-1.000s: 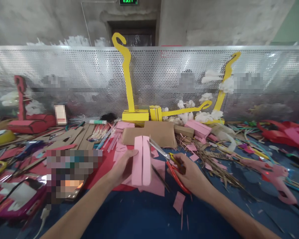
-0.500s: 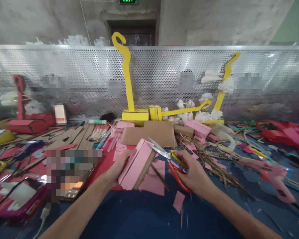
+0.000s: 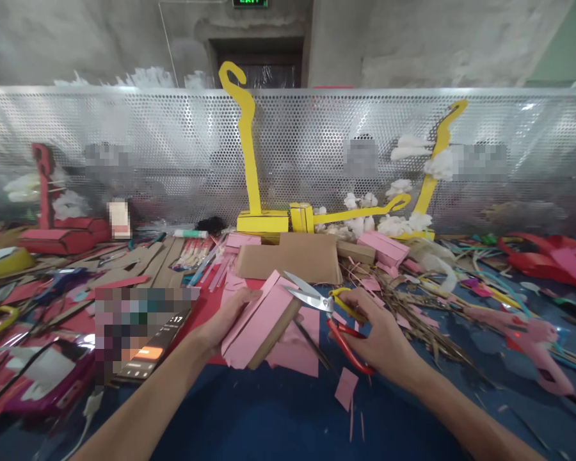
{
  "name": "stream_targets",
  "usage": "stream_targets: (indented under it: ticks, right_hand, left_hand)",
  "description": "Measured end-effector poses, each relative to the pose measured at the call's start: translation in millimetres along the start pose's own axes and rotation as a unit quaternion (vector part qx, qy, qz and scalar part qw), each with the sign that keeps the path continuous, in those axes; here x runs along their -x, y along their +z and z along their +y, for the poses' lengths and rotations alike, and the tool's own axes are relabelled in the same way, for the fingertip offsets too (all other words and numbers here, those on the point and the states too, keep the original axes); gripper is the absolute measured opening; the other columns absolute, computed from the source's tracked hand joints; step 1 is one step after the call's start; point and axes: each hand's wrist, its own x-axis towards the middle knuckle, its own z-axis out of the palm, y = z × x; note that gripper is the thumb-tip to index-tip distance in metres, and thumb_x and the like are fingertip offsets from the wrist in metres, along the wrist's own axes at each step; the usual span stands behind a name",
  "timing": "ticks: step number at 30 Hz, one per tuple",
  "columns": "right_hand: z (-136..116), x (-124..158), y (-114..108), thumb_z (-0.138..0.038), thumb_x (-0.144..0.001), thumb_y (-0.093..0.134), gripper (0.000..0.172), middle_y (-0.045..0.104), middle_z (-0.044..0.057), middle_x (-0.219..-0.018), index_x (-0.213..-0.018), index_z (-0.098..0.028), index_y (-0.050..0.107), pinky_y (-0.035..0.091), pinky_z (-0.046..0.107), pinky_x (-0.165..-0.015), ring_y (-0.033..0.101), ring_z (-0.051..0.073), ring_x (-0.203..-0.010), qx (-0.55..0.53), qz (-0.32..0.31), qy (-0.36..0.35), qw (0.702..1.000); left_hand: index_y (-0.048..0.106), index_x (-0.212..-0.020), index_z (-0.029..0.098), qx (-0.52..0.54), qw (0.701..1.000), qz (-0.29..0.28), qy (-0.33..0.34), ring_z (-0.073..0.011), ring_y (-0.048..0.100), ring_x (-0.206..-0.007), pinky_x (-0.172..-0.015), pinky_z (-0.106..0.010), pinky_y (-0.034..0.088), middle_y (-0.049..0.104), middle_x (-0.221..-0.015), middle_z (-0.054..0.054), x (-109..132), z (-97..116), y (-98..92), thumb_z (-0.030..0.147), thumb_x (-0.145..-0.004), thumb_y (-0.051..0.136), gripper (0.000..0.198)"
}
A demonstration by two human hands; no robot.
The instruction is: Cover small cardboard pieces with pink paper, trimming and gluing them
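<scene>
My left hand [image 3: 228, 318] grips a small cardboard box [image 3: 258, 320] covered in pink paper, with one bare brown side facing right. It is held tilted above the table. My right hand [image 3: 377, 336] has its fingers in the red and yellow handles of a pair of scissors [image 3: 322, 303]. The blades are parted and lie at the box's upper right edge; whether they touch the paper I cannot tell. Beneath the box lie a pink paper sheet [image 3: 304, 349] and a dark thin stick [image 3: 312, 339]. A small pink scrap [image 3: 346, 388] rests nearer to me.
A pink glue gun [image 3: 523, 330] lies at right beside dry twigs [image 3: 427, 314]. At left are a phone [image 3: 146, 355] and a purple device [image 3: 52, 384]. Behind stand a brown cardboard piece [image 3: 288, 259], a yellow hooked shape [image 3: 249, 147] and a perforated metal screen [image 3: 173, 141].
The scissor blades have opened wider, and the handles have spread in my right hand. The box has shifted slightly left and tilted a little. The whole view has moved slightly.
</scene>
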Motion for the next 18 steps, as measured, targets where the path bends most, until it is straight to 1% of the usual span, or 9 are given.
stream_targets:
  ticks: [5,8,12,14,18]
  right_hand:
    - [-3.6,1.1,-2.9,-0.029,-0.086,0.070,0.029,0.068,0.008,-0.117,-0.112,-0.026,0.060,0.056,0.036,-0.086,0.066,0.024,-0.104,-0.001,-0.006,0.004,1.000]
    - [-5.7,1.2,-4.3,-0.030,-0.085,0.071,0.028,0.069,0.009,-0.116,-0.110,-0.025,0.061,0.057,0.037,-0.083,0.067,0.025,-0.102,0.006,-0.001,0.006,1.000]
    - [-7.8,0.3,-5.0,-0.032,-0.085,0.072,0.028,0.070,0.010,-0.117,-0.110,-0.025,0.062,0.057,0.037,-0.080,0.068,0.026,-0.100,0.021,0.011,0.003,1.000]
    - [-8.7,-0.1,-4.9,-0.032,-0.085,0.071,0.028,0.070,0.010,-0.118,-0.111,-0.026,0.062,0.057,0.037,-0.081,0.068,0.026,-0.101,0.019,0.016,0.001,1.000]
    - [-10.1,-0.4,-4.6,-0.031,-0.086,0.070,0.028,0.069,0.010,-0.119,-0.111,-0.026,0.060,0.057,0.040,-0.089,0.068,0.027,-0.106,0.009,0.019,-0.004,1.000]
  left_hand:
    - [0.071,-0.110,0.003,-0.007,1.000,0.004,-0.004,-0.0271,0.074,-0.071,-0.063,-0.032,0.059,0.078,-0.090,-0.023,2.3,0.5,0.1,0.059,-0.087,0.057,0.062]
    - [0.072,-0.108,0.005,-0.017,1.000,0.006,-0.007,-0.0266,0.073,-0.069,-0.063,-0.033,0.059,0.078,-0.084,-0.021,2.6,1.7,0.8,0.058,-0.087,0.057,0.059]
    - [0.073,-0.107,0.005,-0.019,1.000,0.024,0.000,-0.0266,0.073,-0.070,-0.062,-0.032,0.059,0.078,-0.086,-0.021,3.3,2.3,1.3,0.057,-0.085,0.061,0.057]
    - [0.073,-0.106,0.004,-0.016,0.999,0.031,-0.004,-0.0273,0.073,-0.070,-0.062,-0.033,0.059,0.078,-0.087,-0.022,3.5,1.8,0.9,0.058,-0.084,0.062,0.059]
    - [0.073,-0.106,0.005,-0.012,0.999,0.041,-0.012,-0.0281,0.074,-0.071,-0.063,-0.035,0.060,0.078,-0.089,-0.022,3.2,0.5,-0.6,0.059,-0.083,0.063,0.060]
